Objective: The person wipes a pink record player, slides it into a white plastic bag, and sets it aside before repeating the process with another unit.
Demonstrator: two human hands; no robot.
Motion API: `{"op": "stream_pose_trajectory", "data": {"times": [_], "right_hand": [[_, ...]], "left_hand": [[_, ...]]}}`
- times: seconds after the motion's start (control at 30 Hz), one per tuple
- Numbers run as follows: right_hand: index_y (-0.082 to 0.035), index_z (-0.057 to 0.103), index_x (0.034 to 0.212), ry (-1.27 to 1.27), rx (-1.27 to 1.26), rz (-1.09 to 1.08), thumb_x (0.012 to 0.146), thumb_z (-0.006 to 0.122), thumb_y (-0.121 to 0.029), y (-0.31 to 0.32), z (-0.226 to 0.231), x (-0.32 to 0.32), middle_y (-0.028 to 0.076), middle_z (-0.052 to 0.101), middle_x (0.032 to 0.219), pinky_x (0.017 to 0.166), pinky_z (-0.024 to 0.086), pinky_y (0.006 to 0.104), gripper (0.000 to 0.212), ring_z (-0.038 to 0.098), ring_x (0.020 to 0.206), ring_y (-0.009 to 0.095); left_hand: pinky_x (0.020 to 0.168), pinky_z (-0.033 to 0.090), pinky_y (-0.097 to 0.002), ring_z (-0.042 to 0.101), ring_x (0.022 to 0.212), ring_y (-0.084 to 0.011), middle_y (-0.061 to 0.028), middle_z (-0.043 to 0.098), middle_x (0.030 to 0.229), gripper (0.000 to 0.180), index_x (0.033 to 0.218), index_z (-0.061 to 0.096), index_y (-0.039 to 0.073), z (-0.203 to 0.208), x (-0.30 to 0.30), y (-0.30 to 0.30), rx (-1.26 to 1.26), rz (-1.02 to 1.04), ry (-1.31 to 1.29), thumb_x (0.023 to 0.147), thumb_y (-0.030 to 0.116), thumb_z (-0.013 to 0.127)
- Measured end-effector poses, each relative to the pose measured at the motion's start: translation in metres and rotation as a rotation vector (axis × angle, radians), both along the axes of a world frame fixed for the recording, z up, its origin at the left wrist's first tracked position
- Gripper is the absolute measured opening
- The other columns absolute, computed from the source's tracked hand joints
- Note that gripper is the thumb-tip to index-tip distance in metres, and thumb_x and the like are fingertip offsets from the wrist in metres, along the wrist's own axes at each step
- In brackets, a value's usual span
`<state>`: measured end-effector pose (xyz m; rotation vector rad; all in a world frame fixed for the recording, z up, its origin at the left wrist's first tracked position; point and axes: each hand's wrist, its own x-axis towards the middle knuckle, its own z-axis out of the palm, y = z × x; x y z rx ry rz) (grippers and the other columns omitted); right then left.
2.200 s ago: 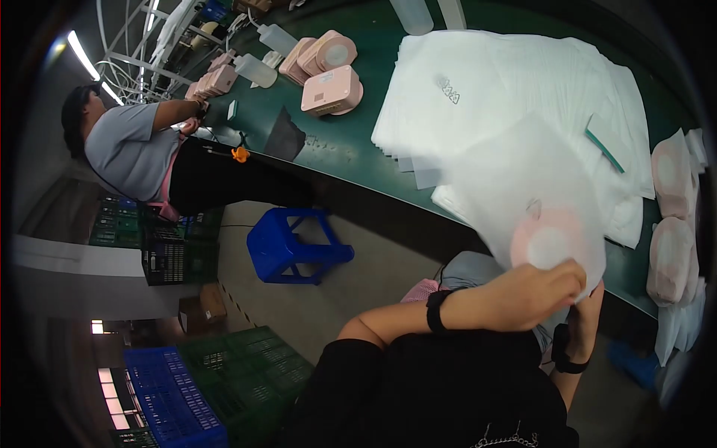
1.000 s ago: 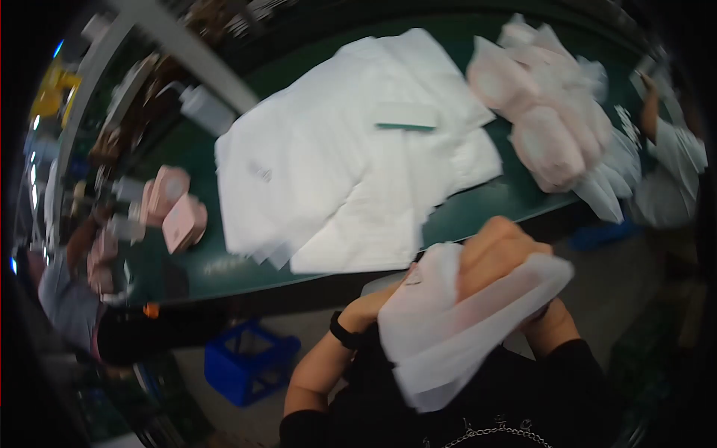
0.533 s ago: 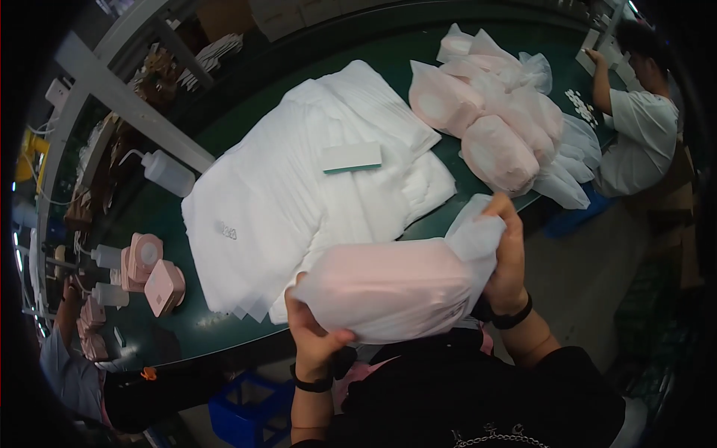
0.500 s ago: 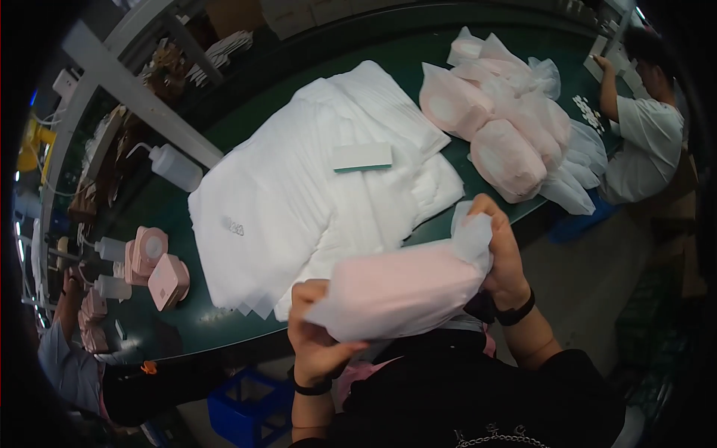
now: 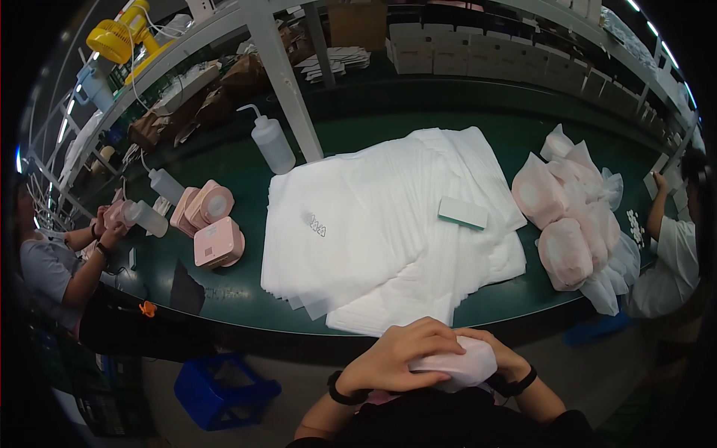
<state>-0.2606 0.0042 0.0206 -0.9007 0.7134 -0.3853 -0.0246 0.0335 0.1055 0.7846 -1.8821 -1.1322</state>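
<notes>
A pink boxy item in a thin white translucent sleeve (image 5: 470,362) is held close to my body, just off the table's near edge. My left hand (image 5: 403,355) lies over its left and upper side, fingers curled round it. Round its far right side goes my right hand (image 5: 502,357), its fingertips partly hidden. In front lies a broad fanned stack of white translucent sleeves (image 5: 351,216). A small white block with a green underside (image 5: 461,214) rests on the stack. Several wrapped pink items (image 5: 566,250) are heaped at the right.
Unwrapped pink devices (image 5: 219,243) stand left of the stack on the green table (image 5: 239,299). A squeeze bottle (image 5: 273,145) is by the white post (image 5: 280,75). Co-workers sit at left (image 5: 56,265) and right (image 5: 672,250). A blue stool (image 5: 216,392) stands below.
The wrapped item has come down and in toward my body, turned more end-on. My left hand has shifted from its left end to over its top. The view has tilted up.
</notes>
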Motion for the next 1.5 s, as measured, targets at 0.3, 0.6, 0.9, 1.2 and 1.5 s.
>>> {"op": "stream_pose_trajectory", "data": {"times": [0.3, 0.6, 0.9, 1.2, 1.5], "right_hand": [[0.001, 0.045, 0.127, 0.363, -0.400, 0.025, 0.069, 0.078, -0.017, 0.014, 0.017, -0.002, 0.013, 0.055, 0.121, 0.092, 0.042, 0.0309, 0.069, 0.053, 0.111, 0.020], [0.000, 0.048, 0.109, 0.448, -0.962, -0.370, 0.059, 0.078, -0.012, -0.008, 0.042, -0.026, 0.014, 0.044, 0.124, 0.092, 0.039, 0.0341, 0.060, 0.047, 0.111, 0.023], [0.000, 0.047, 0.108, 1.176, -1.420, -0.910, 0.063, 0.070, -0.007, -0.045, 0.027, -0.085, 0.016, 0.045, 0.124, 0.103, 0.027, 0.0423, 0.052, 0.038, 0.124, 0.034], [-0.002, 0.046, 0.111, 1.192, -1.567, -0.922, 0.062, 0.071, -0.011, -0.107, 0.035, -0.137, 0.015, 0.047, 0.124, 0.107, 0.022, 0.0473, 0.056, 0.033, 0.127, 0.037], [-0.003, 0.044, 0.120, 1.332, -1.596, -0.972, 0.063, 0.072, -0.017, -0.115, 0.027, -0.132, 0.017, 0.045, 0.126, 0.109, 0.020, 0.0472, 0.065, 0.034, 0.126, 0.038]], "left_hand": [[0.092, 0.044, -0.0332, 0.054, 0.108, -0.0234, -0.0091, 0.058, 0.111, 0.025, 0.101, 0.062, 0.003, -0.033, -0.022, -0.009, 0.240, 0.369, 0.043, 0.078, 0.010, 0.068], [0.097, 0.039, -0.0332, 0.043, 0.122, -0.0230, -0.0112, 0.052, 0.121, 0.030, 0.115, 0.055, 0.005, -0.039, -0.026, -0.005, 0.066, 0.352, 0.263, 0.086, 0.010, 0.060], [0.097, 0.039, -0.0302, 0.052, 0.112, -0.0176, -0.0086, 0.055, 0.116, 0.030, 0.119, 0.052, 0.002, -0.054, -0.021, -0.004, 0.526, -0.028, 0.210, 0.091, 0.014, 0.054], [0.097, 0.039, -0.0289, 0.053, 0.111, -0.0165, -0.0095, 0.057, 0.114, 0.027, 0.117, 0.052, -0.001, -0.028, 0.026, -0.014, 0.512, 0.056, -0.107, 0.093, 0.009, 0.051], [0.096, 0.039, -0.0290, 0.052, 0.111, -0.0167, -0.0087, 0.057, 0.117, 0.029, 0.120, 0.052, 0.000, -0.013, 0.046, -0.025, 0.575, 0.063, -0.058, 0.093, 0.012, 0.051]]}}
